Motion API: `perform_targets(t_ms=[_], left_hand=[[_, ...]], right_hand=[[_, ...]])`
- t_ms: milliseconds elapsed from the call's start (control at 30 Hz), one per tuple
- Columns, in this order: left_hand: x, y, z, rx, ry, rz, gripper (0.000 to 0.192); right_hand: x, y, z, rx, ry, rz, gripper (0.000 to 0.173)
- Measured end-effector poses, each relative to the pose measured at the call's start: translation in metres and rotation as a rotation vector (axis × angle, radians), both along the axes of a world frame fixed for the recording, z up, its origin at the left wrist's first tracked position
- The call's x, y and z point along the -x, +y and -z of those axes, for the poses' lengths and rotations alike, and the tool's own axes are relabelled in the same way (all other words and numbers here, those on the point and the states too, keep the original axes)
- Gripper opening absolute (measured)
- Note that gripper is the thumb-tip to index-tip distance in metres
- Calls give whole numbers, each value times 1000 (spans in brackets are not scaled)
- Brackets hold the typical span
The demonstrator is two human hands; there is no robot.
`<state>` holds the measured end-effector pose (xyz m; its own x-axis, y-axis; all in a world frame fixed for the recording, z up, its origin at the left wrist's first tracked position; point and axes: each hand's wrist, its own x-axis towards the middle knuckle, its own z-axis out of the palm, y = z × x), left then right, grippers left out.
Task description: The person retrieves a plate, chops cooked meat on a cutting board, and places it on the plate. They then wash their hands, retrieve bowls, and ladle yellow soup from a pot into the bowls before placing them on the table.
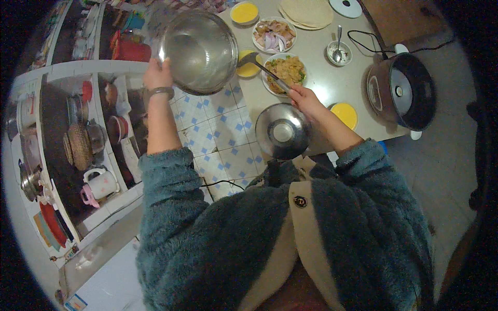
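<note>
My left hand (158,76), with a bracelet on its wrist, grips the rim of a large stainless steel basin (198,54), raised over the tiled floor left of the table. The basin is tilted, and no food shows in it. My right hand (305,101) is shut on the handle of a dark-headed cooking spatula (270,74). Its head lies near the basin's right rim, above a bowl of yellow contents (249,70). Under the handle stands a plate of cooked food with green bits (286,70). A smaller metal bowl (283,130) is at the table's near left corner.
An electric pot (402,91) with a cord stands at the table's right. Farther back are a plate of sliced onion and brown pieces (274,35), stacked flatbreads (306,12) and a small bowl with a spoon (339,53). Another yellow-filled bowl (344,116) sits near my right forearm. Shelves (89,132) line the left.
</note>
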<state>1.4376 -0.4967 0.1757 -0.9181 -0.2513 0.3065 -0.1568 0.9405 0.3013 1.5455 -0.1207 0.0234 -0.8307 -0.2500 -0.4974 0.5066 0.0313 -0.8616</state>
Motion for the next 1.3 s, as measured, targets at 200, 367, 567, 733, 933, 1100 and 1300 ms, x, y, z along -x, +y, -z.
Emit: perform_targets(t_ms=[200,367,567,733,933,1100,1300], left_hand=[[-10,-35,31,-222,-59,-80,33],[-48,-35,38,-889,-99,-262,25],[-108,-38,64,-1286,10,-474,16],[-173,-60,101,-1453,-6,-552,12],[-248,-85,121,-1551,53,-495,12],[-317,-106,115,-1490,71,-625,13],[-392,-120,103,-1434,154,-668,31]], right_hand=[[-14,24,-36,-378,415,-123,35],[-6,-26,-89,-299,618,-189,35],[-12,-124,-130,-406,797,-427,40],[-55,-163,-134,-359,824,-513,41],[-108,-142,-81,-70,607,-437,45],[-118,-64,7,-1024,514,-774,45],[-124,-57,75,-982,559,-821,41]])
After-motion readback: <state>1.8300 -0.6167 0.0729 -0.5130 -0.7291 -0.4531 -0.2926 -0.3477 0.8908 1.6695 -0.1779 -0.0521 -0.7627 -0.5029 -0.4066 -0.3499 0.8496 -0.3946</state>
